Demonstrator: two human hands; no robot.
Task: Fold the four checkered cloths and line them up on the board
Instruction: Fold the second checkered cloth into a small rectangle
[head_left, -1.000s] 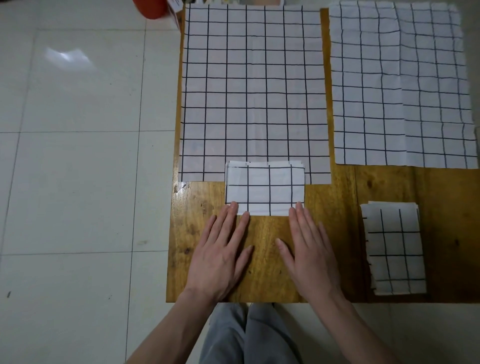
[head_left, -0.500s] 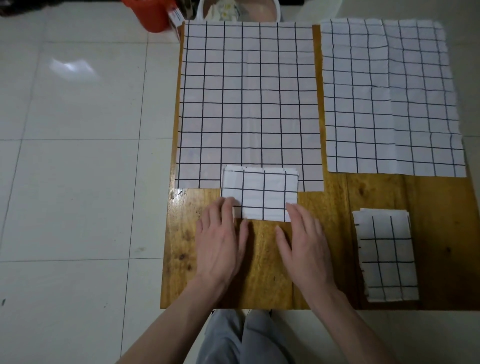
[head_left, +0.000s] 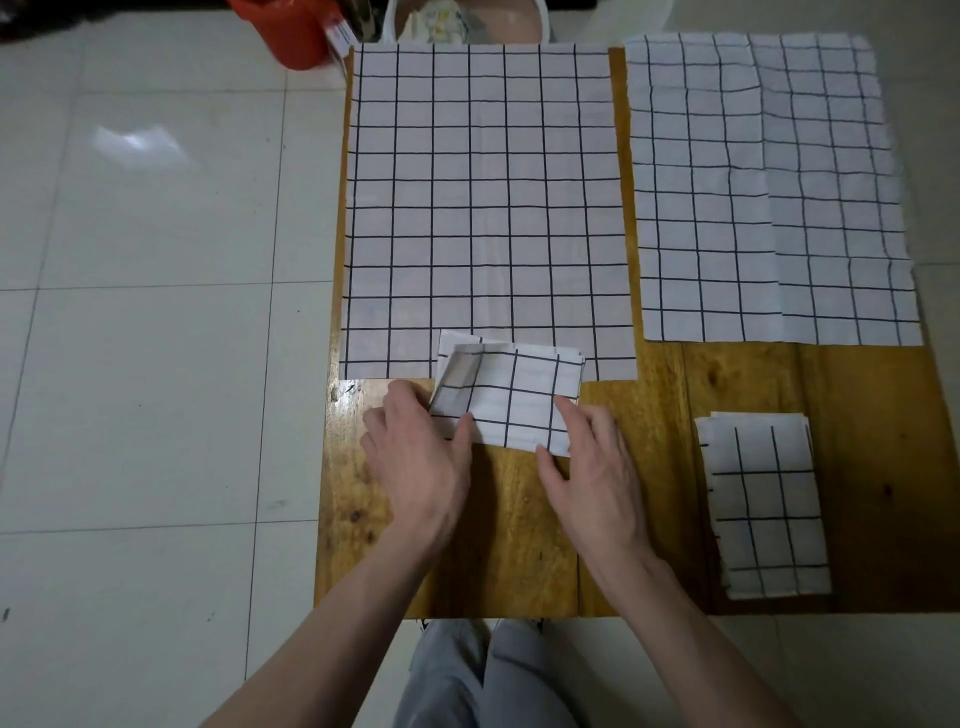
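A small folded checkered cloth (head_left: 511, 397) lies at the near edge of a large flat checkered cloth (head_left: 483, 208) on the wooden board (head_left: 857, 467). My left hand (head_left: 421, 462) grips the folded cloth's left end and has lifted it off the board. My right hand (head_left: 592, 473) holds its right near corner, fingers on the edge. A second flat checkered cloth (head_left: 769, 192) covers the far right of the board. Another folded cloth (head_left: 763, 504) rests at the near right, apart from both hands.
White tiled floor (head_left: 156, 364) surrounds the board on the left. An orange bucket (head_left: 291, 31) and a white basin (head_left: 467, 21) stand beyond the far edge. My grey-trousered knees (head_left: 483, 675) show below the near edge. Bare wood lies between the two folded cloths.
Both hands moved from flat on the board up to the small folded cloth. The left hand took its left end and raised it, tilting the cloth.
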